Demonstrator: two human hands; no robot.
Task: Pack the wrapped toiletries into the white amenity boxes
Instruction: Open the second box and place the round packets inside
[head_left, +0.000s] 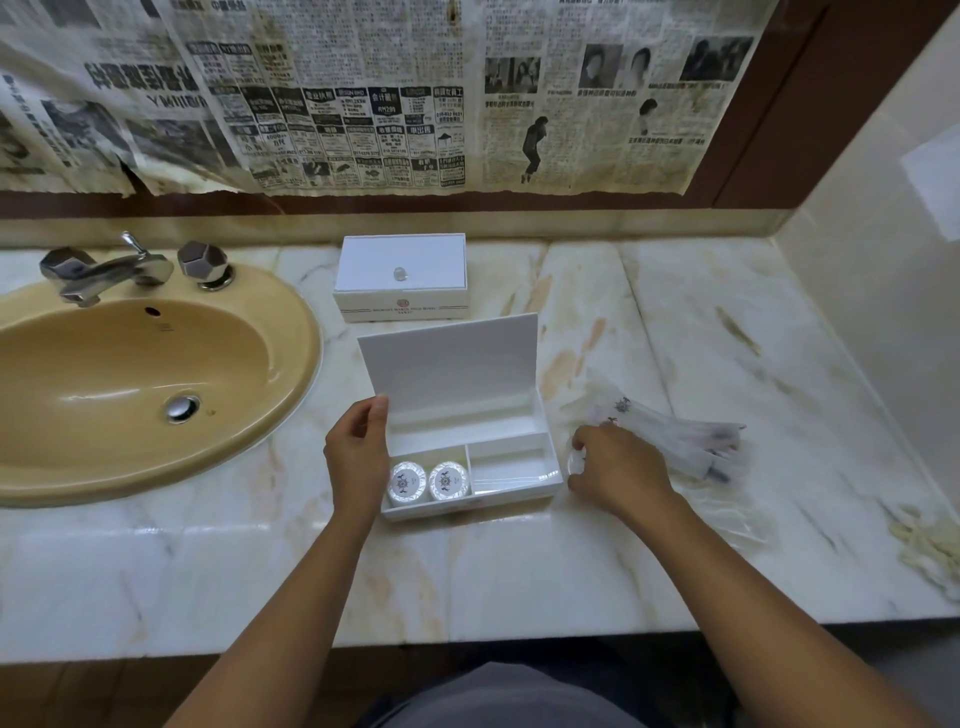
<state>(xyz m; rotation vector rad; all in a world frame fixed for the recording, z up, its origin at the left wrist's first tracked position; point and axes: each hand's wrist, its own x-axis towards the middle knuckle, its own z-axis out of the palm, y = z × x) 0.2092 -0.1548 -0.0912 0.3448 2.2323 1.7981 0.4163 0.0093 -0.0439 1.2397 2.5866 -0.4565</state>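
An open white amenity box (511, 491) sits on the marble counter, its lid (452, 364) standing up. Two round wrapped soaps (427, 482) lie in its front left compartment; the right compartment holds a clear wrapped item I cannot identify. My left hand (358, 457) holds the lid's left edge between thumb and fingers. My right hand (618, 467) is just right of the box, its fingers curled round a small round wrapped item (575, 460). Behind that hand lies a pile of long wrapped toiletries (685, 441). A second amenity box (402, 278), lid closed, stands farther back.
A tan sink (130, 384) with a chrome tap (104, 270) fills the counter's left side. Newspaper sheets (363, 93) cover the wall behind. Crumpled clear wrappers (737, 514) lie right of the pile. The counter's front edge (467, 639) runs across below my arms.
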